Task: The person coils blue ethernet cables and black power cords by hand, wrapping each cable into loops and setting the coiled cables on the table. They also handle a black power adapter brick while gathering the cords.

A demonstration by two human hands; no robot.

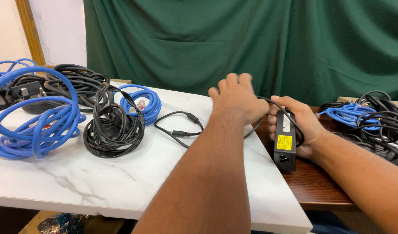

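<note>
My right hand (pixel 304 125) grips a black power adapter brick (pixel 284 145) with a yellow label, held over the dark wooden table. My left hand (pixel 237 100) reaches across beside it, fingers curled around the adapter's thin black cord (pixel 181 130), which loops over the brick and trails left onto the white marble tabletop (pixel 121 182). The cord's plug end lies on the marble near the middle.
A coiled black cable (pixel 114 130) and a small blue cable coil (pixel 147 102) lie left of centre. A large blue cable (pixel 34 117) and more black cables (pixel 77 84) pile at the far left. A tangle of black and blue cables (pixel 372 121) sits right. Green curtain behind.
</note>
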